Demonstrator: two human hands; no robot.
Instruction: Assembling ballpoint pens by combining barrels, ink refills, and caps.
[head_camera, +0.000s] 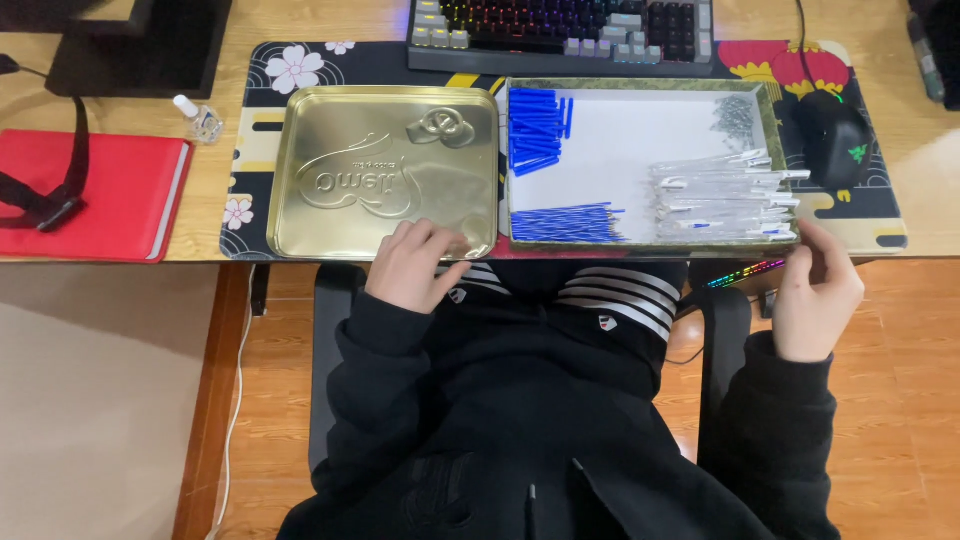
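Left hand (410, 265) loosely curled, fingertips resting on gold tin lid (385, 170) near edge, right hand (815, 290) gripping parts tray (770, 110) corner

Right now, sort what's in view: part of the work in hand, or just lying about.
In hand: left hand on gold tin lid; right hand at parts tray; blue caps; clear pen barrels.
Lying about: keyboard, mouse, red notebook, small bottle.

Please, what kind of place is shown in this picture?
Probably a home computer desk used as a small workbench: a backlit keyboard and a computer mouse sit on a desk mat, near a tray of pen parts.
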